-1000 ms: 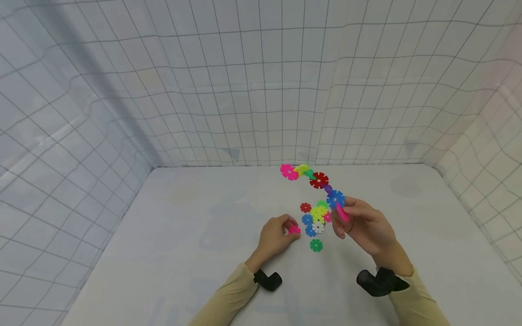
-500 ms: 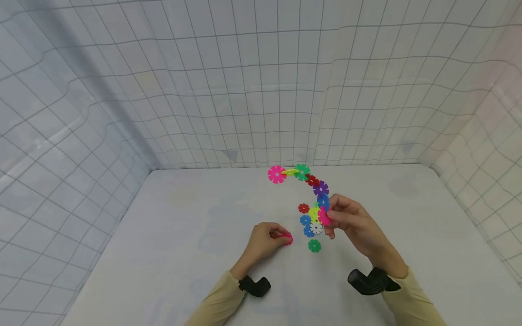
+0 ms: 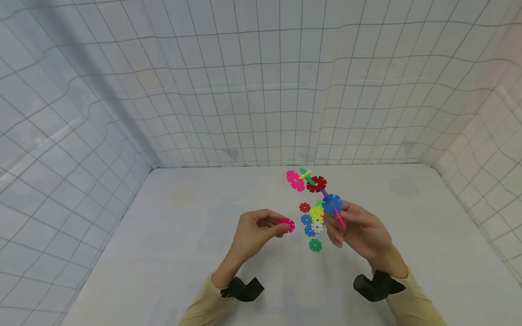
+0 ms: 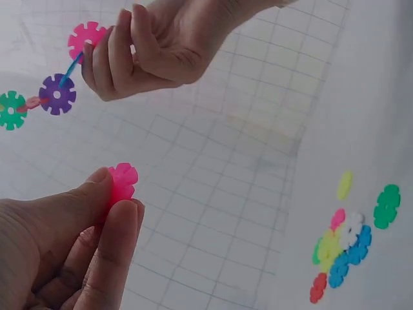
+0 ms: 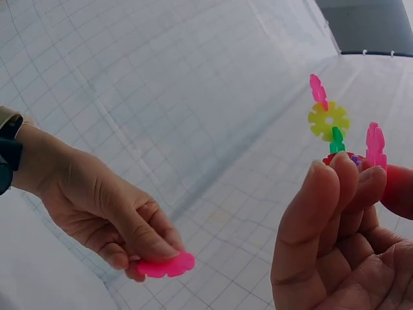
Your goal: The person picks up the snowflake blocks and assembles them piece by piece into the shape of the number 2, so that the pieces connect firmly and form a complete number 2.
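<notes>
My left hand [image 3: 253, 232] pinches a loose pink notched plastic disc [image 3: 290, 225] between thumb and fingers, above the table. Across from it, my right hand [image 3: 367, 233] holds one end of a chain of interlocking discs [image 3: 332, 204] by its pink end disc [image 5: 375, 145]. From that end the chain runs through blue, purple, red, green and yellow to another pink disc [image 3: 295, 180], curving up and leftward in the head view. The left-hand disc and the chain are apart. In the right wrist view, fingers hide part of the chain.
Between the hands, a cluster of loose discs lies on the white table [image 3: 183, 253], among them a white disc [image 3: 316, 227], a red disc [image 3: 304, 207] and several yellow and blue ones. A green disc [image 3: 315, 245] lies nearer me. Gridded white sheeting [image 3: 285, 90] encloses the table's back and sides.
My left hand has come up off the table with the pink disc. The right hand has swung the chain left and then back right, turning its discs.
</notes>
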`<state>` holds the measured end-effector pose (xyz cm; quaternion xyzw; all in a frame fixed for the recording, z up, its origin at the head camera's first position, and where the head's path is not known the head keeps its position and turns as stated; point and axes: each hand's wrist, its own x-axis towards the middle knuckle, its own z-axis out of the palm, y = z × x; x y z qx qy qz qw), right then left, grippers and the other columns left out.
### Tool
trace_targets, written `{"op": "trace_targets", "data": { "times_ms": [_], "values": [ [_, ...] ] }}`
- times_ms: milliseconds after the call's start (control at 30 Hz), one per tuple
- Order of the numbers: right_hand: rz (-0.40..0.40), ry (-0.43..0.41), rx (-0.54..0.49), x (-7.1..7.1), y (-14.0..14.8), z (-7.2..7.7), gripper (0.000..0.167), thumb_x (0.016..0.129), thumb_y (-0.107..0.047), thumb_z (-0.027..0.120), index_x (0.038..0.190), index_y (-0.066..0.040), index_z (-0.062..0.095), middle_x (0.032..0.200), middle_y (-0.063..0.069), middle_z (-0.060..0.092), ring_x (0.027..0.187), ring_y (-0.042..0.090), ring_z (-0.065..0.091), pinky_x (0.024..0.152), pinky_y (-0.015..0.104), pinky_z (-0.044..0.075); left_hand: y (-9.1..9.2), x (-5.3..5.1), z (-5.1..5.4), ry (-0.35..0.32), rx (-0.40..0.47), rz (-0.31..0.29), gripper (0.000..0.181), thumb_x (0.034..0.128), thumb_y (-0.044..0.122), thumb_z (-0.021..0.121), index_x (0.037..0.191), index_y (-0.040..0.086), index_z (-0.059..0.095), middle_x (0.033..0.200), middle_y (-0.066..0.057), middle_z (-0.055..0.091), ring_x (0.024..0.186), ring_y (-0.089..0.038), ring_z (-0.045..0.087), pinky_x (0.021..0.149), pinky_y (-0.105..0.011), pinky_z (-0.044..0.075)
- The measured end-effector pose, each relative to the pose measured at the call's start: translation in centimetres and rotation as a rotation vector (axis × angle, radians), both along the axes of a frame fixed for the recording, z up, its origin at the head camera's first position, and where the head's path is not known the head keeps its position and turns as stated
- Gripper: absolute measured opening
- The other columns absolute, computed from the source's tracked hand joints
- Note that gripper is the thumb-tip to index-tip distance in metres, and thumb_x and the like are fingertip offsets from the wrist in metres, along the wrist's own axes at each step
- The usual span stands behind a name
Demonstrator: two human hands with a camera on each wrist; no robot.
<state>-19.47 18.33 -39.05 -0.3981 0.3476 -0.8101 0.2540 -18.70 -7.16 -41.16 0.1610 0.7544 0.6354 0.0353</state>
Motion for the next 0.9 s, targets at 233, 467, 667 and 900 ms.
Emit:
{"op": "trace_targets", "data": {
  "times_ms": [233,467,667,900],
  "values": [
    [-0.028,-0.019,0.033,0.5,0.0,0.4,0.039,0.097,0.001,0.008,0.095,-0.003,0.047,0.072,0.014,0.037,0.065,0.021,0.046,0.063,0.028,0.045,0.7,1.7,1.9,0.064,0.095,-0.022,0.013,0.0817,-0.001,0.072,0.094,-0.003,0.07,0.087,-0.01,0.071,0.072,-0.028,0.069,0.071,-0.036,0.055],
    [-0.307,0.036,0.259,1.2,-0.4,0.7,0.023,0.099,0.001,0.029,0.099,-0.007,0.051,0.076,0.003,0.055,0.067,0.014,0.058,0.062,0.025,0.051,1.6,3.0,2.2,0.205,0.155,-0.022,0.013,0.0811,-0.004,0.071,0.094,-0.003,0.069,0.088,-0.01,0.071,0.072,-0.022,0.069,0.067,-0.036,0.056],
    [-0.499,0.145,0.366,1.6,-0.9,0.6,0.011,0.099,0.001,0.042,0.098,-0.005,0.051,0.072,0.007,0.055,0.063,0.017,0.057,0.058,0.03,0.053,2.4,3.6,2.9,0.388,0.179,0.024,0.014,0.0775,-0.01,0.072,0.089,-0.005,0.068,0.084,-0.014,0.07,0.069,-0.022,0.069,0.063,-0.035,0.056],
    [-0.617,0.213,0.41,2.1,-1.8,0.5,0.004,0.098,0.003,0.045,0.098,0.003,0.049,0.071,0.011,0.055,0.059,0.022,0.056,0.054,0.032,0.053,2.9,3.1,1.2,0.503,0.177,0.081,0.01,0.08,0.002,0.075,0.089,0.001,0.072,0.086,-0.007,0.071,0.071,-0.013,0.068,0.06,-0.032,0.056]
  ]
}}
